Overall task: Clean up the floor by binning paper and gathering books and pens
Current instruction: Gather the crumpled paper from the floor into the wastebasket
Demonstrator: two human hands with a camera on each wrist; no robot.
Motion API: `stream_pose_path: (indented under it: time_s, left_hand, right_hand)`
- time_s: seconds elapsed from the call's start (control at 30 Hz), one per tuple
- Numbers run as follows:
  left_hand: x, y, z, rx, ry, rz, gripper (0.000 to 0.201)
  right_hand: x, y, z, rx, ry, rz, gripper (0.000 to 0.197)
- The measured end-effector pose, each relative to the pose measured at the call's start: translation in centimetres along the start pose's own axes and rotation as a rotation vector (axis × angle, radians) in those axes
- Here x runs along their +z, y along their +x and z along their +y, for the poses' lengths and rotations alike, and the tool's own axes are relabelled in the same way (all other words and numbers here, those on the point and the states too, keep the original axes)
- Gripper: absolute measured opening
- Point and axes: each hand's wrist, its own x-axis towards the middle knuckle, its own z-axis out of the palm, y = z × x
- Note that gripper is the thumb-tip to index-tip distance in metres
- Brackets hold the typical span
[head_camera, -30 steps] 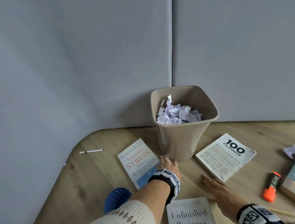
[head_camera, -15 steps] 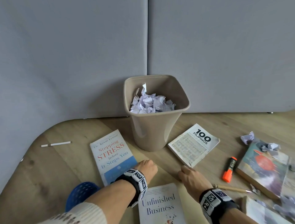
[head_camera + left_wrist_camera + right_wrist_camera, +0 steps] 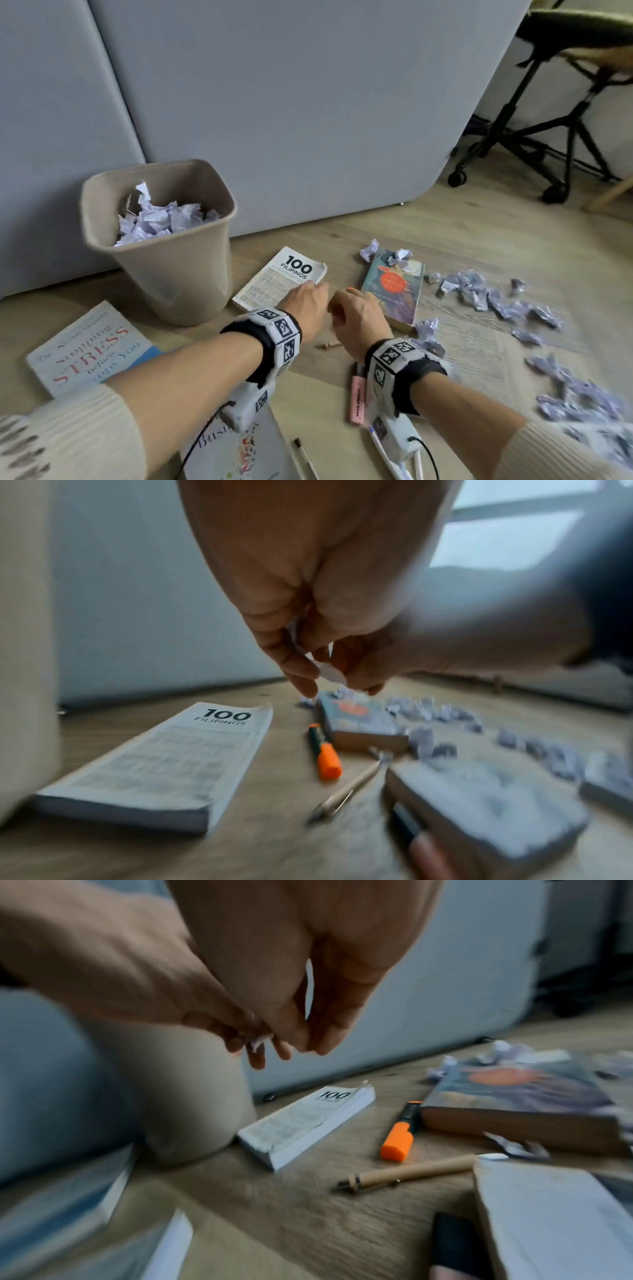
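My left hand (image 3: 317,294) and right hand (image 3: 342,308) meet just above the floor, between the "100 Filipinos" book (image 3: 284,277) and a teal book (image 3: 394,291). The left hand (image 3: 318,669) pinches a small white paper scrap (image 3: 329,673) in its fingertips. My right hand (image 3: 308,1045) has its fingertips drawn together beside that scrap (image 3: 258,1042); whether it holds it is unclear. The beige bin (image 3: 171,281), half full of crumpled paper, stands to the left. An orange highlighter (image 3: 325,753) and a wooden pen (image 3: 411,1172) lie under the hands.
Crumpled purple-white paper (image 3: 479,291) is strewn over the floor to the right. The "Stopping Stress" book (image 3: 89,346), the "Unfinished Business" book (image 3: 236,452), a pink highlighter (image 3: 358,394) and a thin pen (image 3: 306,459) lie near me. A grey partition (image 3: 308,102) stands behind and a wheeled chair (image 3: 548,137) at the far right.
The view has swung right, bringing the strewn paper into sight. Both hands have left the floor by the bin and come together above the highlighter, the left pinching a scrap.
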Motion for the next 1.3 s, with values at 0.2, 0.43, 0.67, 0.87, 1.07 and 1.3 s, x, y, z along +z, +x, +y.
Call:
stream_pose_path:
  time_s: [0.2,0.43,0.67,0.87,1.07,1.3]
  left_hand:
    - [-2.0,4.2,6.7,0.032,-0.337,-0.147,0.024]
    - [-2.1,4.8,18.6,0.152,-0.543,-0.373,0.034]
    - [1.8,2.9,25.6,0.304,-0.146,-0.341,0.036]
    - [8.4,1.2,27.8,0.386,0.059,-0.331,0.017]
    - [15.8,-1.6,30.8,0.740,0.365,-0.355,0.030]
    - [19.3,-0.3,35.0,0.700,0.101,-0.235,0.034]
  right_hand:
    - [-6.7,-1.8,2.4,0.322,0.190,0.235,0.006]
    - [-16.2,-6.9,4.9,0.566,0.220,0.262,0.020]
    - [-23.5,-16.4,13.2,0.703,-0.361,0.087,0.007]
    - [-23.8,-28.0,17.7,1.089,-0.535,-0.501,0.022]
    - [-14.7,-38.9,18.3,1.515,-0.134,-0.580,0.051]
    - [-11.7,-40.2,18.9,1.518,-0.035,-0.200,0.022]
